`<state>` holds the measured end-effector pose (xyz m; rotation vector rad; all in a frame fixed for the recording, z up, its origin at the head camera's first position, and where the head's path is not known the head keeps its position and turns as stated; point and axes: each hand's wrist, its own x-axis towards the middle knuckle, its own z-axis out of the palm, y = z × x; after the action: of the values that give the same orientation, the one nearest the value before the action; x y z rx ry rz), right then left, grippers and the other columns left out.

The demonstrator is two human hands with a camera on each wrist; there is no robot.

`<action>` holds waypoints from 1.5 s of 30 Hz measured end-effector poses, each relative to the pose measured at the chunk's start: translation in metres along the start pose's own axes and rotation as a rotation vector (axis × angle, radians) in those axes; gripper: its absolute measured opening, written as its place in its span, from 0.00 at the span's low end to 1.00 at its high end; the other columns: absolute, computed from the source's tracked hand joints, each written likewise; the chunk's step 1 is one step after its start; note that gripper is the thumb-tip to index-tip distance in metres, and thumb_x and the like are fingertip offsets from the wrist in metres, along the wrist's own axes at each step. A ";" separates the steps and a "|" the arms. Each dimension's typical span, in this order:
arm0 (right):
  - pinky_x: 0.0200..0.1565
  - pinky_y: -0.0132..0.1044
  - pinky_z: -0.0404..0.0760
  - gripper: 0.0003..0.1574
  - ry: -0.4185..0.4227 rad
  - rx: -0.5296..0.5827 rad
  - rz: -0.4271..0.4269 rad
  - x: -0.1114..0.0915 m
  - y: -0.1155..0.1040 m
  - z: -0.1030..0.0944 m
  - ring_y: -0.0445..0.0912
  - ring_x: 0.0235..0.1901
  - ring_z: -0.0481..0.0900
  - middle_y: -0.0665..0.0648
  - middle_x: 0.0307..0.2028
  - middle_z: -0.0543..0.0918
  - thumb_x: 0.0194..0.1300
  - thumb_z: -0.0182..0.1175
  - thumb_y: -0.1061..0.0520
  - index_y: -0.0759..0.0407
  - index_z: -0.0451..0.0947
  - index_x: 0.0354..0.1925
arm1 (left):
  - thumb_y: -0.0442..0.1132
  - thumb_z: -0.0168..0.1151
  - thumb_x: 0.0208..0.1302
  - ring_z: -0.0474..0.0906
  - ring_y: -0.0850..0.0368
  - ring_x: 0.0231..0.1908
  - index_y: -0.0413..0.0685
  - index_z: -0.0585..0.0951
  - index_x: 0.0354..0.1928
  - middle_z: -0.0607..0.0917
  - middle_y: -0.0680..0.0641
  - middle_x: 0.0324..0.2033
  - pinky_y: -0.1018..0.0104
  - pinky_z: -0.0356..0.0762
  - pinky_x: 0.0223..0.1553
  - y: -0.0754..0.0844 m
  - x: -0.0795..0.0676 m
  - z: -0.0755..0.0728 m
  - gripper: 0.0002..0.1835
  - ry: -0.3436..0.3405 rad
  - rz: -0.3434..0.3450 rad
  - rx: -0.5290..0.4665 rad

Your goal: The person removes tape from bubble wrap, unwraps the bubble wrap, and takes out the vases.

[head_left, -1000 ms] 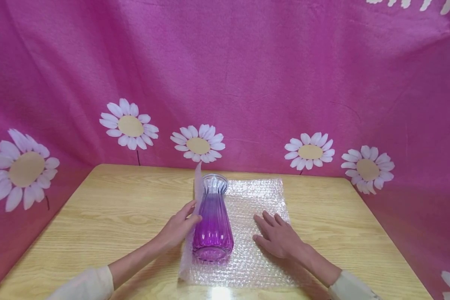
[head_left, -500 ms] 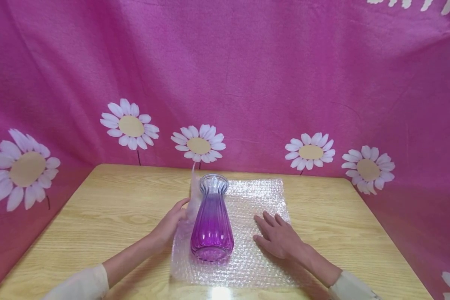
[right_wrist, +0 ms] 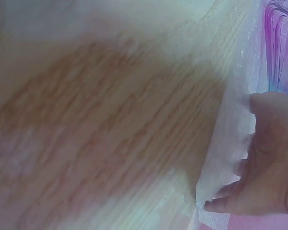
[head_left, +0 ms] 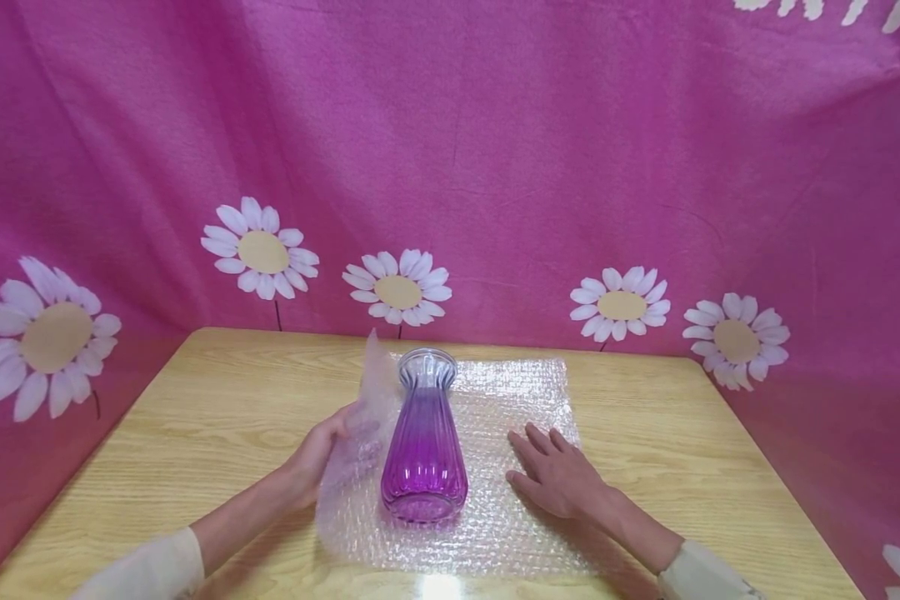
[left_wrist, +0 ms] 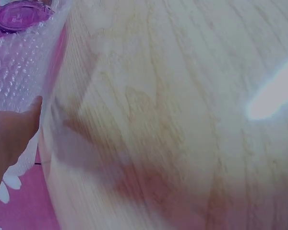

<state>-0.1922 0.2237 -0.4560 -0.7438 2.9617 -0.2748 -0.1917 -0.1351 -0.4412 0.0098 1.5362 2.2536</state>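
A glass vase (head_left: pixel 424 450), purple at the body and clear at its fluted neck, lies on a sheet of bubble wrap (head_left: pixel 510 400), its mouth toward the far side. The wrap's left part stands raised beside it. My left hand (head_left: pixel 317 454) is at the outer side of this raised part, its fingers showing faintly through the plastic. In the left wrist view, one extended digit overlaps the wrap. My right hand (head_left: pixel 558 475) rests on the sheet to the right of the vase, palm down, fingers spread.
The wrap lies on a light wood-grain table (head_left: pixel 217 417). A pink cloth with printed daisies (head_left: pixel 450 167) hangs close behind the table and at its sides.
My left hand has moved left and toward me. The raised side of the wrap has leaned outward, away from the vase. My right hand and the vase have stayed in place.
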 end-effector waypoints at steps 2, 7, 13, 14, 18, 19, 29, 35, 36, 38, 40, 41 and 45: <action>0.63 0.70 0.61 0.39 -0.002 -0.007 0.006 0.000 0.000 0.000 0.75 0.67 0.56 0.72 0.71 0.61 0.75 0.50 0.41 0.62 0.63 0.73 | 0.33 0.31 0.61 0.75 0.52 0.53 0.43 0.39 0.79 0.55 0.30 0.73 0.61 0.77 0.54 0.000 0.000 -0.002 0.41 -0.004 -0.003 -0.014; 0.63 0.71 0.61 0.39 0.000 -0.006 0.013 0.000 0.000 0.000 0.75 0.67 0.56 0.72 0.71 0.61 0.75 0.50 0.41 0.62 0.63 0.73 | 0.33 0.30 0.62 0.77 0.52 0.53 0.42 0.37 0.79 0.54 0.27 0.73 0.58 0.78 0.56 0.002 0.001 -0.007 0.41 -0.007 0.000 -0.021; 0.62 0.71 0.62 0.39 0.027 -0.006 0.000 0.001 0.002 0.004 0.76 0.67 0.57 0.72 0.71 0.62 0.74 0.50 0.40 0.62 0.64 0.73 | 0.32 0.32 0.61 0.77 0.52 0.52 0.44 0.37 0.78 0.57 0.27 0.71 0.61 0.79 0.53 0.001 0.002 -0.010 0.41 0.014 0.001 0.020; 0.62 0.71 0.62 0.39 0.031 -0.005 -0.004 0.001 0.002 0.003 0.76 0.67 0.57 0.72 0.71 0.62 0.74 0.51 0.40 0.62 0.64 0.73 | 0.32 0.32 0.60 0.77 0.52 0.51 0.44 0.38 0.78 0.60 0.28 0.70 0.61 0.79 0.52 0.001 0.002 -0.010 0.42 0.022 0.004 0.031; 0.63 0.71 0.61 0.39 0.016 -0.011 0.004 0.001 0.000 0.000 0.76 0.67 0.57 0.72 0.71 0.62 0.75 0.50 0.41 0.62 0.63 0.73 | 0.30 0.36 0.58 0.77 0.53 0.48 0.44 0.42 0.78 0.71 0.33 0.61 0.62 0.79 0.47 0.000 0.004 -0.012 0.42 0.050 0.027 0.061; 0.63 0.70 0.61 0.39 0.016 -0.011 0.005 0.001 -0.001 0.000 0.76 0.67 0.57 0.72 0.71 0.61 0.75 0.50 0.41 0.62 0.63 0.73 | 0.30 0.36 0.57 0.76 0.53 0.46 0.45 0.44 0.78 0.72 0.35 0.59 0.62 0.79 0.46 0.000 0.005 -0.013 0.43 0.062 0.032 0.068; 0.61 0.71 0.63 0.39 0.036 0.010 0.011 -0.001 -0.001 0.000 0.75 0.67 0.57 0.72 0.71 0.62 0.74 0.51 0.40 0.62 0.64 0.73 | 0.31 0.43 0.65 0.77 0.50 0.43 0.45 0.50 0.78 0.71 0.30 0.60 0.60 0.80 0.41 -0.001 0.007 -0.020 0.38 0.244 0.056 0.323; 0.61 0.72 0.63 0.39 0.039 0.008 0.012 -0.001 0.000 0.001 0.75 0.67 0.58 0.72 0.71 0.62 0.74 0.51 0.40 0.62 0.64 0.72 | 0.35 0.46 0.71 0.76 0.43 0.52 0.42 0.48 0.78 0.69 0.26 0.63 0.56 0.78 0.49 0.001 0.006 -0.023 0.36 0.256 0.093 0.492; 0.61 0.72 0.63 0.39 0.039 0.008 0.012 -0.001 0.000 0.001 0.75 0.67 0.58 0.72 0.71 0.62 0.74 0.51 0.40 0.62 0.64 0.72 | 0.36 0.46 0.72 0.74 0.41 0.55 0.41 0.47 0.78 0.68 0.26 0.65 0.53 0.77 0.53 0.001 0.006 -0.023 0.36 0.255 0.105 0.522; 0.61 0.72 0.63 0.39 0.040 0.009 0.010 -0.001 0.000 0.001 0.75 0.67 0.58 0.72 0.70 0.62 0.74 0.51 0.40 0.62 0.64 0.72 | 0.35 0.46 0.73 0.71 0.37 0.60 0.38 0.46 0.77 0.66 0.26 0.67 0.48 0.72 0.60 0.002 0.007 -0.022 0.36 0.241 0.136 0.567; 0.61 0.72 0.64 0.39 0.043 0.007 0.007 -0.001 0.000 0.002 0.76 0.66 0.58 0.72 0.70 0.62 0.74 0.51 0.40 0.62 0.64 0.72 | 0.33 0.46 0.72 0.65 0.34 0.66 0.33 0.45 0.77 0.62 0.25 0.69 0.44 0.64 0.67 0.002 0.008 -0.022 0.36 0.219 0.177 0.605; 0.61 0.71 0.64 0.39 0.044 0.004 0.005 0.000 0.000 0.002 0.76 0.66 0.58 0.72 0.70 0.62 0.74 0.51 0.40 0.62 0.64 0.72 | 0.32 0.47 0.72 0.62 0.33 0.68 0.33 0.45 0.76 0.60 0.25 0.70 0.43 0.61 0.68 0.002 0.008 -0.022 0.37 0.216 0.195 0.633; 0.60 0.72 0.64 0.39 0.052 -0.002 -0.002 0.000 0.001 0.003 0.75 0.66 0.59 0.73 0.70 0.63 0.74 0.51 0.40 0.62 0.64 0.72 | 0.28 0.51 0.67 0.54 0.28 0.69 0.32 0.47 0.76 0.54 0.24 0.71 0.41 0.55 0.70 0.002 0.010 -0.024 0.39 0.220 0.274 0.780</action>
<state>-0.1924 0.2244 -0.4596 -0.7513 3.0108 -0.2955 -0.2068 -0.1537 -0.4511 0.2104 2.5719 1.7229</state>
